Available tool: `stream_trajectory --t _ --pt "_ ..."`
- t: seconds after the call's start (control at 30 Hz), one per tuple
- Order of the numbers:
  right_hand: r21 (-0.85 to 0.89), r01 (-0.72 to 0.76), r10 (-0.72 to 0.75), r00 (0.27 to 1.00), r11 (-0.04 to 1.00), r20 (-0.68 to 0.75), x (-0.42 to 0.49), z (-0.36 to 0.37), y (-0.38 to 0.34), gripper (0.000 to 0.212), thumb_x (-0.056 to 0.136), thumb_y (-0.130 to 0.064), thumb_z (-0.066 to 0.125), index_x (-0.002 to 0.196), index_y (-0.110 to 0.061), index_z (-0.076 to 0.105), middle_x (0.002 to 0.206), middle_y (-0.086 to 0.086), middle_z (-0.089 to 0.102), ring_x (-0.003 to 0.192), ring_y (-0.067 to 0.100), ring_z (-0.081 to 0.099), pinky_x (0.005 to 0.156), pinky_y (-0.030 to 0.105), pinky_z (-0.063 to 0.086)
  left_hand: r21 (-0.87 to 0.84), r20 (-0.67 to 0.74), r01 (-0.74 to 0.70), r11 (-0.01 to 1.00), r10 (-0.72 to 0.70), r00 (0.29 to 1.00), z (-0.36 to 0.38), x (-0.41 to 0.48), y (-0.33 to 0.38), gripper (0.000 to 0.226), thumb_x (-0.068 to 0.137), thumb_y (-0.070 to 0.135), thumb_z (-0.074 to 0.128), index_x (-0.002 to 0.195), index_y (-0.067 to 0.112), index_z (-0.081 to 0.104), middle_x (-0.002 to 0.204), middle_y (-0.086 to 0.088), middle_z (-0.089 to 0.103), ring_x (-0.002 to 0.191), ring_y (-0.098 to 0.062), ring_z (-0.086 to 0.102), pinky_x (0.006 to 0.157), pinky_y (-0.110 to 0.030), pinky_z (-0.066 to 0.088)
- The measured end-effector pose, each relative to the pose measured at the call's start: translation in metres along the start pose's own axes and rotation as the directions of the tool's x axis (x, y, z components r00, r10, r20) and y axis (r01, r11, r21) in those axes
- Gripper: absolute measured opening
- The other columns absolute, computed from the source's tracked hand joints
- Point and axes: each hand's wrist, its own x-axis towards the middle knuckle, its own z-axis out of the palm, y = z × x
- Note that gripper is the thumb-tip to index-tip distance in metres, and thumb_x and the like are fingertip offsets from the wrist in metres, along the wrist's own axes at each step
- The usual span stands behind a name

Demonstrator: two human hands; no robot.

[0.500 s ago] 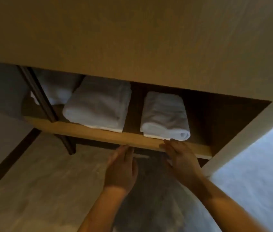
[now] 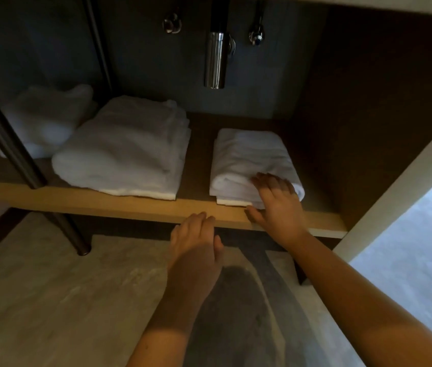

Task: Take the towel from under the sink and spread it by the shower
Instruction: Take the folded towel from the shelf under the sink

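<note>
A small folded white towel lies on the right part of the wooden shelf under the sink. My right hand rests on its front right corner, fingers spread on top and thumb at the shelf edge below it; the towel still lies flat. My left hand hovers just in front of the shelf edge, fingers together and holding nothing. A larger folded white towel lies to the left of the small one.
A crumpled white cloth sits at the far left behind a dark metal leg. A chrome drain pipe and two valves hang above the shelf. A wooden side panel closes the right. Pale stone floor lies below.
The view has dropped lower, so the pipes under the sink show. My right hand moved from the shelf edge up onto the small towel. My left hand stayed near the shelf edge.
</note>
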Motion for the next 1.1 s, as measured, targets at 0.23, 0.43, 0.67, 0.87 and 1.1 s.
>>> stream_trajectory --t 0.23,0.43,0.67,0.87,1.1 --pt "-0.056 0.06 -0.061 0.998 0.997 -0.011 0.008 0.01 0.009 0.059 0.062 -0.024 0.083 0.112 -0.002 0.06 0.104 0.023 0.068 0.093 0.039 0.064 0.086 0.052 0.047 -0.004 -0.022 -0.002 1.0 0.002 1.0 0.004 -0.004 -0.01 0.037 0.086 0.021 0.057 0.122 0.01 0.054 0.128 -0.011 0.057 0.121 -0.024 0.049 0.104 -0.042 0.034" --pt "-0.046 0.066 -0.069 0.995 0.997 -0.065 0.011 0.019 0.011 0.042 0.059 -0.022 0.083 0.093 -0.004 0.065 0.083 0.019 0.069 0.072 0.033 0.066 0.07 0.04 0.052 -0.036 0.009 0.021 0.999 -0.02 1.0 0.011 -0.01 -0.013 0.042 0.09 0.028 0.05 0.13 0.018 0.045 0.135 -0.003 0.05 0.127 -0.016 0.041 0.108 -0.034 0.026" --pt "0.001 0.016 -0.016 0.998 1.0 -0.061 0.011 0.018 0.004 0.029 0.07 -0.03 0.058 0.081 -0.005 0.066 0.072 0.016 0.068 0.064 0.031 0.063 0.062 0.032 0.051 0.01 -0.056 -0.044 0.999 0.045 0.997 0.008 -0.01 -0.014 0.039 0.08 0.015 0.065 0.117 0.007 0.058 0.121 -0.013 0.062 0.115 -0.026 0.055 0.097 -0.037 0.034" --pt "0.139 0.099 -0.087 0.992 0.985 -0.092 -0.026 -0.001 -0.008 0.03 0.062 -0.019 0.08 0.084 -0.004 0.066 0.075 0.016 0.069 0.065 0.029 0.064 0.059 0.034 0.052 0.0 -0.191 -0.159 0.987 0.157 0.969 0.005 -0.01 -0.008 0.059 0.071 0.02 0.073 0.124 0.005 0.051 0.125 -0.018 0.058 0.115 -0.032 0.054 0.094 -0.048 0.044" --pt "0.188 0.142 -0.121 0.985 0.972 -0.12 -0.057 -0.024 -0.026 0.032 0.064 -0.025 0.074 0.089 -0.006 0.067 0.076 0.012 0.069 0.067 0.027 0.063 0.059 0.034 0.052 0.097 -0.198 -0.226 0.969 0.241 0.95 0.001 -0.013 0.0 0.092 0.059 0.039 0.082 0.132 0.011 0.034 0.133 -0.019 0.051 0.121 -0.035 0.049 0.095 -0.05 0.043"
